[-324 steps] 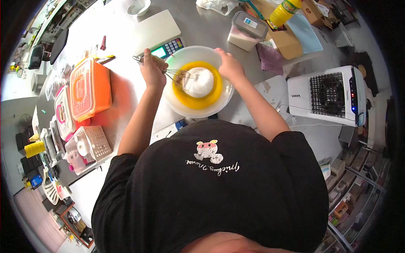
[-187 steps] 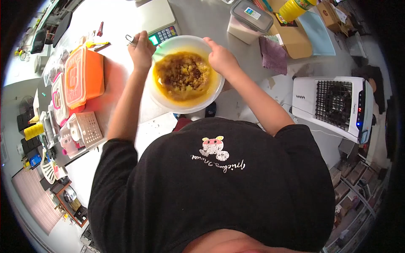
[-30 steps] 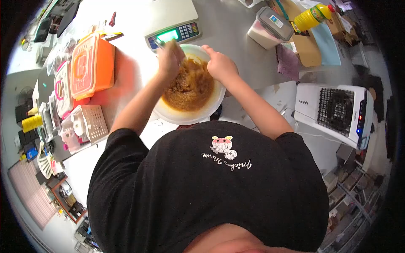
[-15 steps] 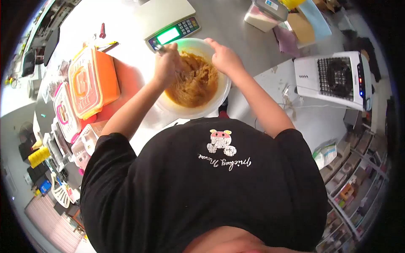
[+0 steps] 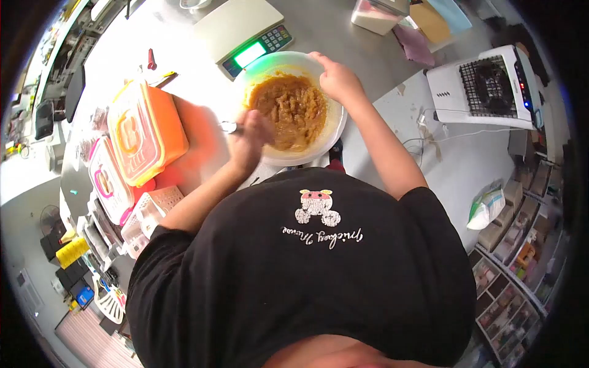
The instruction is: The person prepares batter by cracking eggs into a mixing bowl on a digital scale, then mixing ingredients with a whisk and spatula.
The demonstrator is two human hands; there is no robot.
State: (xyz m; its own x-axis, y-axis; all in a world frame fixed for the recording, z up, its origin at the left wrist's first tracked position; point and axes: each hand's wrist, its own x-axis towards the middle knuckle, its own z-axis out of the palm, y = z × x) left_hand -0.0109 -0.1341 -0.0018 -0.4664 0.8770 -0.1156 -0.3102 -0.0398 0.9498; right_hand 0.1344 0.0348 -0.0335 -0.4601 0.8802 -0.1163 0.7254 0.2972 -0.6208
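A white bowl (image 5: 337, 126) holds a thick, lumpy brown mixture (image 5: 288, 107). My left hand (image 5: 250, 144) is closed around a stirring utensil at the bowl's near left side. Its silver handle end (image 5: 229, 127) sticks out to the left; motion blur and my fingers hide its working end, so its exact kind cannot be told. My right hand (image 5: 338, 80) grips the bowl's far right rim, fingers over the edge. Just beyond the bowl stands a digital scale (image 5: 239, 30) with a lit green display, close to the rim.
On the left lie an orange lidded box (image 5: 147, 132), a white box with pink trim (image 5: 110, 181) and a red-handled tool (image 5: 151, 59). A clear container (image 5: 377, 15) stands at the back right. Further right are a white fan unit (image 5: 481, 89), a loose cable and shelving (image 5: 515, 294).
My left hand has moved from the bowl's far left rim toward me, to its near left side, with the utensil. My right hand keeps its hold on the rim. The view has shifted slightly.
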